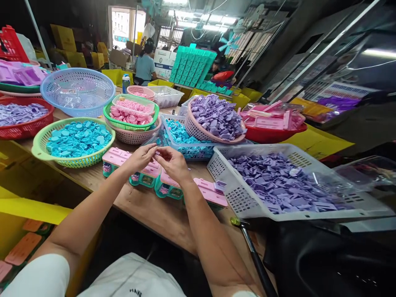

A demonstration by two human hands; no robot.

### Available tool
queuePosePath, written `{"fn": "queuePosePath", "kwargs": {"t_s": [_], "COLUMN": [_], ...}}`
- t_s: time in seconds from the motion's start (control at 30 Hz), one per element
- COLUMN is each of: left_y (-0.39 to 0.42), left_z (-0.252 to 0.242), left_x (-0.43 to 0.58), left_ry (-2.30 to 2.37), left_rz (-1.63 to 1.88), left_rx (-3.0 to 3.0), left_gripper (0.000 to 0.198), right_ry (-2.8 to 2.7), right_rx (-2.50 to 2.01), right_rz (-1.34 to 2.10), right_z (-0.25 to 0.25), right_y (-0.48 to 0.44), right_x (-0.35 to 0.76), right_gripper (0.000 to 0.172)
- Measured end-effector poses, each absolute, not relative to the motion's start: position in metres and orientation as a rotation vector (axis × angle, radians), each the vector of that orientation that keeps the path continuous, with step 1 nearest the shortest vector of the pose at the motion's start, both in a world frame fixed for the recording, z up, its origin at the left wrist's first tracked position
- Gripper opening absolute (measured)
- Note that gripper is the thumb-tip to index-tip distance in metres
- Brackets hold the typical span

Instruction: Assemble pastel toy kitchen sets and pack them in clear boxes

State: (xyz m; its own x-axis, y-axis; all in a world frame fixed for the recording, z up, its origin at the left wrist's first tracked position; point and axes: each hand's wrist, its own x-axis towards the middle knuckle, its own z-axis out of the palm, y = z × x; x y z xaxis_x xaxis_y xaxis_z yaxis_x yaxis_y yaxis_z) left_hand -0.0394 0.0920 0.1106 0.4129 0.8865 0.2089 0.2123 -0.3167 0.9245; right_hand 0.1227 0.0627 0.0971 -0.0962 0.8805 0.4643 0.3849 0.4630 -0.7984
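Pink-topped toys (152, 169) in row, long axis L–R, R end nearer; hands (175, 166) curled abv, can't tell grip.

Tabletop (167, 231): bare wood, flat and smooth, mostly matt.
Pink-topped toy cases (213, 193): moulded plastic, smooth with a soft sheen; the turquoise lower parts look glossier.
Hammer (252, 247): shiny metal shaft, matt black grip, head tipped in yellow-green plastic.
White crate (241, 202): perforated plastic, smooth, faintly shiny.
Purple parts in the crate (272, 181): hard plastic, smooth, low sheen.
Lime-green basket (40, 150): perforated plastic, satin finish.
Turquoise pieces (78, 138): plastic, smooth and glossy.
Large blue basket (62, 82): perforated plastic, slightly translucent.
Yellow sheet at left (34, 208): smooth, matt; paperboard or plastic, unclear which.
White shirt (133, 276): soft, matt cloth, lightly creased.
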Motion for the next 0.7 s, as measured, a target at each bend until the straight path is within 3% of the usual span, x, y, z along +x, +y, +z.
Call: {"fn": "queuePosePath", "kwargs": {"t_s": [0.2,0.37,0.5,0.7], "left_y": [0.108,0.112,0.118,0.118], "left_z": [0.109,0.112,0.117,0.121], "left_x": [-0.041,-0.042,-0.046,-0.04], "left_ry": [1.228,1.277,1.425,1.566], "left_rz": [0.669,0.584,0.629,0.332], "left_rx": [2.149,2.338,2.424,2.606], "left_gripper": [0.024,0.024,0.025,0.027], "right_ry": [-1.888,-1.906,-1.99,-2.762], "right_rx": [-1.238,-1.259,-1.34,-1.713], "right_rz": [0.501,0.524,0.271,-0.014], "right_z": [0.082,0.088,0.121,0.153], "right_y": [0.078,0.08,0.094,0.148], "right_x": [0.131,0.142,0.165,0.158], "right_gripper": [0.007,0.013,0.017,0.029]}}
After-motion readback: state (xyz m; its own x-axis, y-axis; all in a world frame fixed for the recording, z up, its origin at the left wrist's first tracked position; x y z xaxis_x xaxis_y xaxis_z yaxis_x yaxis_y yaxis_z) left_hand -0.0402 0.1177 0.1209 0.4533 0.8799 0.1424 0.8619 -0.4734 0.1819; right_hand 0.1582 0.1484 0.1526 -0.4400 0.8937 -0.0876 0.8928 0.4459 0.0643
